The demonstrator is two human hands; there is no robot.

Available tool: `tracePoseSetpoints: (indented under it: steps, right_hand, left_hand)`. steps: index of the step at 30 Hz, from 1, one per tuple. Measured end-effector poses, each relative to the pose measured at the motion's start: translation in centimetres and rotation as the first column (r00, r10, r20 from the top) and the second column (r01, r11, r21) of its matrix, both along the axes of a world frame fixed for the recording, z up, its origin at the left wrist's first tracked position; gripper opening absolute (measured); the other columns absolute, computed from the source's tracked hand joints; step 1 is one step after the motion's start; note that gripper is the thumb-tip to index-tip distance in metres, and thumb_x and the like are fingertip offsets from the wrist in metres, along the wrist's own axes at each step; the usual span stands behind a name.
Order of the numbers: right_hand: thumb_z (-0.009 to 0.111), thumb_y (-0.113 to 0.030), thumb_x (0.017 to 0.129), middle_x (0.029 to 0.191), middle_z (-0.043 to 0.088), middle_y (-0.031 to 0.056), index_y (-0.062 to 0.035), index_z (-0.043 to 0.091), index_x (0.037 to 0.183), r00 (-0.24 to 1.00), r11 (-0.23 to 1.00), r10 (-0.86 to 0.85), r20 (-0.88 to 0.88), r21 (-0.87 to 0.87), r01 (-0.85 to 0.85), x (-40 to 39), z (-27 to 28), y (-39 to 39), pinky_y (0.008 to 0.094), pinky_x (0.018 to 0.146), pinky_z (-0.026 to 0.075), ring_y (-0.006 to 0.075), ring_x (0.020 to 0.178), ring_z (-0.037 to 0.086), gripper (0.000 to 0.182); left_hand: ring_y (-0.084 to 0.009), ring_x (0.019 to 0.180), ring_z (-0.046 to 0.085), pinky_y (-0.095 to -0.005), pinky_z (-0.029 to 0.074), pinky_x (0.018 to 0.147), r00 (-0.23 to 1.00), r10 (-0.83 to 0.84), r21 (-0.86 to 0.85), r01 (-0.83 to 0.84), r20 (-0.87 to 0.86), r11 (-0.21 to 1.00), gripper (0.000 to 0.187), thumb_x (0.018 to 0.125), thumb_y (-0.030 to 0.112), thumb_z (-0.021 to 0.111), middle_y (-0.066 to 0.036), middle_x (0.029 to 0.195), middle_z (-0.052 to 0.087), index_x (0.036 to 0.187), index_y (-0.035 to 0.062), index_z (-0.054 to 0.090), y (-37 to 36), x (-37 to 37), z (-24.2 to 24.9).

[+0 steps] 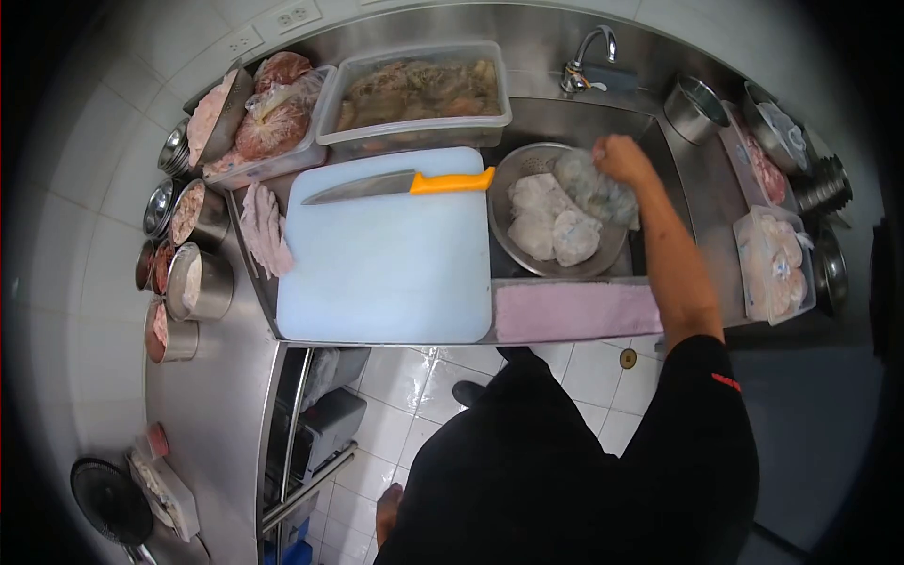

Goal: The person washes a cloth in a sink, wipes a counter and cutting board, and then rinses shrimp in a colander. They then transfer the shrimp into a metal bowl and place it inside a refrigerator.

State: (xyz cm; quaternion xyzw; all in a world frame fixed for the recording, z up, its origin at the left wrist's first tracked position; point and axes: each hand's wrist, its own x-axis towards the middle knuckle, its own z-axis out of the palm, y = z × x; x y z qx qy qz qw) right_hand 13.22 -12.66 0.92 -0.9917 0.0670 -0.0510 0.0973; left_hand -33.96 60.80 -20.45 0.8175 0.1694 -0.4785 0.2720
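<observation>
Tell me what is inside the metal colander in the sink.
The colander holds three pale bagged lumps. The right hand grips a fourth clear bag over its rim. What the bags contain is unclear, and the colander's bottom is covered.

A person is wearing a black short-sleeved top, its right sleeve ending above the elbow and carrying a small red mark near the hem; the forearm below it is showing bare.
</observation>
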Motion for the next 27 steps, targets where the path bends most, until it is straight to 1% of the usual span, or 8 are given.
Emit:
tracePoseSetpoints:
  steps: [3,8,10,15,18,22,25,27]
  right_hand:
    - [0.062,-0.017,0.076,0.091,0.067,0.0234,-0.0044,0.070,0.091,0.993,0.980,-0.058,-0.098,0.185,0.076,0.0,-5.3,0.6,0.0448,0.083,0.050,0.0396,0.090,0.065,0.022]
    - [0.064,-0.017,0.075,0.095,0.068,0.0222,-0.0065,0.071,0.094,0.976,0.927,-0.016,-0.219,0.361,0.097,0.9,-11.0,0.0,0.0430,0.085,0.051,0.0380,0.092,0.065,0.023]
    - [0.064,-0.017,0.074,0.094,0.068,0.0221,-0.0065,0.071,0.094,0.968,0.926,0.008,-0.251,0.368,0.088,0.4,-10.2,0.5,0.0422,0.084,0.051,0.0376,0.091,0.065,0.023]
    - [0.065,-0.018,0.074,0.093,0.069,0.0206,-0.0056,0.071,0.095,0.982,0.871,0.162,-0.099,0.481,-0.095,-0.7,-6.5,-3.0,0.0414,0.081,0.051,0.0352,0.088,0.066,0.024]
    - [0.064,-0.017,0.075,0.088,0.070,0.0175,-0.0056,0.071,0.096,0.977,0.782,0.211,0.015,0.597,-0.178,-1.2,-2.8,-4.3,0.0394,0.077,0.051,0.0320,0.082,0.067,0.025]
    - [0.063,-0.014,0.076,0.083,0.068,0.0129,-0.0057,0.071,0.099,0.983,0.693,0.181,0.007,0.709,-0.133,-3.3,3.8,-5.3,0.0348,0.072,0.051,0.0252,0.073,0.064,0.026]
    - [0.065,-0.014,0.078,0.086,0.067,0.0076,-0.0040,0.071,0.095,0.972,0.566,0.201,0.126,0.795,-0.220,-4.1,4.1,-6.2,0.0290,0.064,0.047,0.0129,0.068,0.057,0.021]
    - [0.070,-0.019,0.078,0.106,0.065,0.0111,-0.0061,0.069,0.107,0.967,0.621,0.237,0.097,0.750,-0.227,-4.0,3.6,-7.3,0.0314,0.078,0.049,0.0190,0.086,0.061,0.032]
  left_hand:
    - [-0.0243,0.091,0.063,-0.0428,0.048,0.076,0.632,0.775,-0.313,-0.741,-0.026,0.594,0.047,0.094,0.044,0.053,-0.008,0.100,0.068,0.127,0.0117,0.056,-2.5,-0.1,1.7]
    - [-0.0138,0.069,0.057,-0.0286,0.044,0.061,0.183,0.915,-0.446,-0.827,0.360,0.341,0.034,0.095,0.033,0.058,-0.004,0.073,0.058,0.118,0.0074,0.060,-9.8,7.3,7.6]
    - [-0.0114,0.065,0.054,-0.0251,0.043,0.060,0.085,0.877,-0.694,-0.577,0.473,0.431,0.030,0.096,0.028,0.059,-0.004,0.069,0.056,0.109,0.0010,0.060,-14.0,12.3,13.2]
    - [-0.0168,0.068,0.057,-0.0299,0.048,0.068,0.390,0.832,-0.860,-0.162,0.394,0.483,0.023,0.095,0.018,0.054,-0.009,0.076,0.059,0.101,-0.0044,0.059,-29.1,27.4,24.7]
    - [-0.0239,0.108,0.061,-0.0390,0.050,0.094,0.765,0.548,-0.829,-0.033,0.339,0.558,0.057,0.093,0.020,0.061,-0.018,0.118,0.060,0.142,0.0016,0.038,-42.5,34.8,27.6]
    - [-0.0242,0.128,0.047,-0.0428,0.041,0.105,0.806,0.578,-0.762,-0.292,0.129,0.578,0.085,0.087,0.026,0.072,-0.014,0.142,0.044,0.151,0.0069,0.018,-54.3,42.6,20.5]
    - [-0.0268,0.127,0.048,-0.0415,0.040,0.106,0.827,0.551,-0.949,-0.255,-0.114,0.186,0.076,0.084,0.023,0.075,-0.016,0.137,0.047,0.143,0.0022,0.031,-58.6,44.8,19.5]
    - [-0.0273,0.124,0.051,-0.0429,0.042,0.104,0.823,0.528,-0.942,-0.315,-0.209,0.119,0.067,0.084,0.020,0.073,-0.015,0.133,0.050,0.138,0.0030,0.037,-59.7,45.6,19.8]
